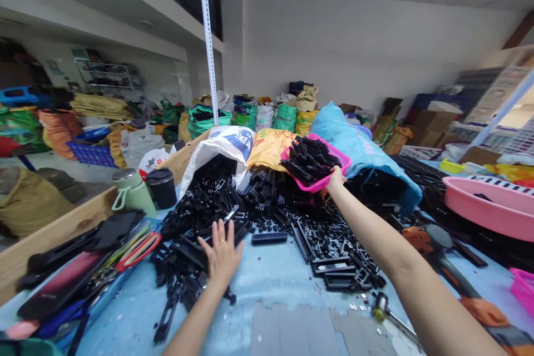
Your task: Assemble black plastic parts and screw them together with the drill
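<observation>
My right hand (335, 178) grips the near right rim of a bright pink plastic basket (316, 184), raised and tilted in front of the sacks. Black plastic parts (309, 160) are heaped inside it. My left hand (222, 253) has its fingers spread, over or against the right side of a pile of black plastic parts (186, 250) on the blue tabletop (275, 278). A single black bar (269, 238) lies just right of that hand. Screws and more black pieces (346, 256) lie scattered below the basket.
White (221, 147), yellow (269, 150) and blue (354, 136) sacks lie along the back. Scissors (137, 252), a green cup (132, 192) and a black tumbler (162, 188) are left. A power drill (454, 272), a screwdriver (380, 307) and a pink basin (492, 208) are right.
</observation>
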Motion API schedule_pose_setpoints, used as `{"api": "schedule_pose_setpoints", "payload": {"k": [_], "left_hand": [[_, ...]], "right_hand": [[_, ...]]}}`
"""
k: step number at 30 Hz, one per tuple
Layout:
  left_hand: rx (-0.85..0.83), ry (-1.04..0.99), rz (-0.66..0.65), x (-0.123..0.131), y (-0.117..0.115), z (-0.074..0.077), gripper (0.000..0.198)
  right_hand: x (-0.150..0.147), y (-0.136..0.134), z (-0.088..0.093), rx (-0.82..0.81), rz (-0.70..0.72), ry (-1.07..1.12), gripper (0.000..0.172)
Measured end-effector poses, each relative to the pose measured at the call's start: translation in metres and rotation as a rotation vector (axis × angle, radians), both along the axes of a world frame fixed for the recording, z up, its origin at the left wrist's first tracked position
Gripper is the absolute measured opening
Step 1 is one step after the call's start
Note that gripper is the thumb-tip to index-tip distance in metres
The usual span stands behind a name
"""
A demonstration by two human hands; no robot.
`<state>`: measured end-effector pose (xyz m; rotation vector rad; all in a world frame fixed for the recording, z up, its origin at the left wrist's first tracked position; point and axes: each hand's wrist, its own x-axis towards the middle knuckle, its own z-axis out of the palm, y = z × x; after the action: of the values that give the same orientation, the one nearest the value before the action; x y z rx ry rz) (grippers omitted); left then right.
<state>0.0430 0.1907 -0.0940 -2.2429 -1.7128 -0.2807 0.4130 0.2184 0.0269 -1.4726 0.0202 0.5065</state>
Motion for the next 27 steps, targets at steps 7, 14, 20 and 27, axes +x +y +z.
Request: {"api": "schedule_pose_setpoints", "payload": {"k": [7,14,20,27], "left_hand": [[-0.387,-0.629,-0.169,0.105,-0.059,0.016,0.092],[-0.412,-0.737,-0.104,0.128,-0.039,0.019,0.111],[-0.379,-0.607,-0.149,0.134,-0.044,0.008,0.102],[-0.338,-0.581,-0.091,0.148,-0.041,0.007,0.094]], "right_hand": [[-0.044,-0.027,-0.003,0.03,-0.221,-0.467,0.067],[-0.056,-0.029,-0.023,0.175,-0.214,-1.017,0.084],[-0.051,-0.031,-0.033,0.2,-0.252,-1.458,0.067],[-0.033,-0.09,0.008,0.258,-0.228,-1.929,0.074]]}}
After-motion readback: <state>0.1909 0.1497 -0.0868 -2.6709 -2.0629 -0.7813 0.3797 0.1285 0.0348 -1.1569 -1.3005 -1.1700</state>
